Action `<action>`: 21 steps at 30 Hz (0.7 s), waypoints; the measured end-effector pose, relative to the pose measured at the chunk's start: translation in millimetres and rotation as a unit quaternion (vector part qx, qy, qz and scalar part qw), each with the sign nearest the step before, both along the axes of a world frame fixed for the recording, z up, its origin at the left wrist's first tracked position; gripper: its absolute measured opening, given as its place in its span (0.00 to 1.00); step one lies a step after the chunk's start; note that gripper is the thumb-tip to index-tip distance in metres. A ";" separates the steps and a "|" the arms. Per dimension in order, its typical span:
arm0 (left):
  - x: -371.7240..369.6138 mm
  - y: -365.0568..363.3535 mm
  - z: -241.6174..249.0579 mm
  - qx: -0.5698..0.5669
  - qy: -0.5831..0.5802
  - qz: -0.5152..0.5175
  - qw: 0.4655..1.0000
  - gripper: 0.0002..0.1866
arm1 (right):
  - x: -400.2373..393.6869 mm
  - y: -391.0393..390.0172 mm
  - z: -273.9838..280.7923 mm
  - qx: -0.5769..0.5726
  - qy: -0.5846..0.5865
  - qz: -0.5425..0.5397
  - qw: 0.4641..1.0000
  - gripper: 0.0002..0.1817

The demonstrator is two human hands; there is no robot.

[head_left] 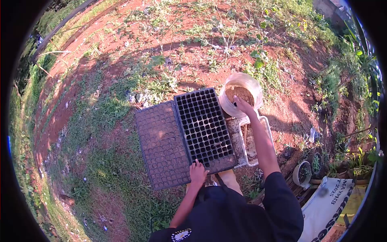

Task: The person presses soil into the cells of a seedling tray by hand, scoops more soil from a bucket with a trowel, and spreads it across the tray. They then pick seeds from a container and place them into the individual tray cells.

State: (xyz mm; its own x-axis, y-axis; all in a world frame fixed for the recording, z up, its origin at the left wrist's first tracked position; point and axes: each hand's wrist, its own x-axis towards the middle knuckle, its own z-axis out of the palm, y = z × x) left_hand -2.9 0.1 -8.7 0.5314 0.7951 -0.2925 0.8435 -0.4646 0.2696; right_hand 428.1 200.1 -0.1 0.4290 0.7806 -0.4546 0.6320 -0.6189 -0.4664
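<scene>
My left hand (198, 172) rests on the near edge of a black seedling tray (203, 123), fingers apart. Most cells of this tray look dark and hollow; its nearest rows hold brown soil. Left of it lies a second tray (163, 145), its cells filled with soil. My right hand (243, 105) reaches over a round whitish bucket (258, 90) holding brown soil (240, 93). Something small and dark shows at the fingers of my right hand, too small to name. A white-rimmed rectangular container (252, 162) stands below the bucket, partly behind my right forearm.
A small round pot (296, 175) stands at the lower right, beside wooden pieces and a printed white sack (328, 201). A clear plastic bottle (312, 134) lies on the soil at right. Grass and leafy plants (225, 36) grow around the trays.
</scene>
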 end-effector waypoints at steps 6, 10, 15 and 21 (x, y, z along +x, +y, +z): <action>8.7 38.8 49.4 -0.081 -0.057 0.104 0.990 0.23 | 6.0 -2.2 83.7 -0.035 0.062 0.002 0.997 0.33; 45.5 83.8 95.8 -0.068 -0.148 0.208 0.964 0.21 | 29.2 -5.7 126.7 -0.130 -0.102 0.136 0.977 0.18; 134.2 146.9 117.7 0.060 -0.270 0.187 0.943 0.18 | 46.5 0.2 149.3 -0.177 -0.150 0.200 0.952 0.14; 241.9 207.3 118.3 0.166 -0.360 0.181 0.900 0.26 | 53.9 -6.1 160.1 -0.016 -0.328 0.275 0.904 0.10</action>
